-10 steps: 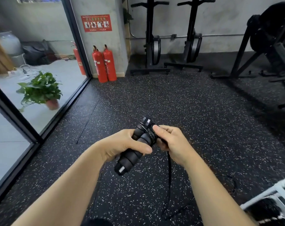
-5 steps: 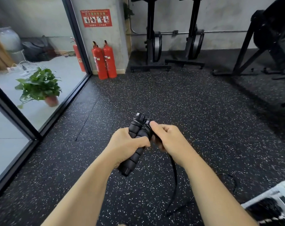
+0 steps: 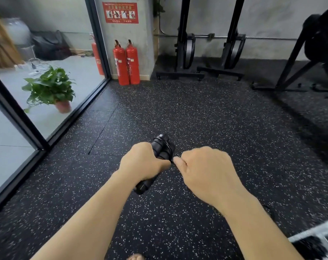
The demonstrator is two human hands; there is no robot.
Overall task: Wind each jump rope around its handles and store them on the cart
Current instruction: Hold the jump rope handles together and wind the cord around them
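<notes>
My left hand (image 3: 142, 162) is in the middle of the frame, a little below the centre, and it grips the two black jump rope handles (image 3: 160, 147) together as one bundle, with the fingers and thumb curled round them. The bundle is tilted: its upper end points toward the top of the frame and stands out above my knuckles, and its lower end comes out under my palm. Some turns of the thin black cord (image 3: 169, 147) lie around the upper part of the handles. My right hand (image 3: 206, 171) is just to the right of the left one, almost touching it. Its fingers are curled into the palm, and the thumb and forefinger pinch the cord close beside the handles. Where the cord goes behind this hand I cannot see. Under both hands is the black rubber floor (image 3: 206, 113) with white specks. At the lower right corner of the frame is a corner of the white cart (image 3: 313, 231), blurred, well apart from the handles. At the upper middle, two red fire extinguishers (image 3: 126, 62) stand against a grey pillar, under a red sign (image 3: 120, 12). At the left, behind a glass wall, stands a potted plant (image 3: 50, 89). Black exercise machines (image 3: 183, 38) stand along the far wall.
</notes>
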